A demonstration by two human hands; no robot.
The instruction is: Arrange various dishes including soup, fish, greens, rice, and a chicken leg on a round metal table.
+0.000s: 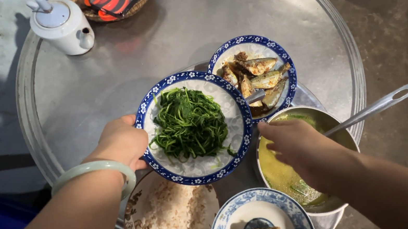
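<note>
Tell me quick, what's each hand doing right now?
Left hand: closed on the rim of the plate of greens, holding it.
Right hand: at the plate's other edge, over the soup pot; grip cannot be told.

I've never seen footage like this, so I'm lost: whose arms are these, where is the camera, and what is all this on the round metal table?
There is no machine here. The arms belong to a person wearing a camera on the head, so the single picture looks down at their own hands.

The left hand, with a pale green bangle on the wrist, has a grip on the rim of a blue-rimmed plate of cooked greens. The right hand reaches toward the plate's other edge, above a metal pot of yellow soup with a ladle in it.

On the round metal tray table also stand a plate of small fish, a plate of rice, a small blue bowl and a white teapot.
</note>
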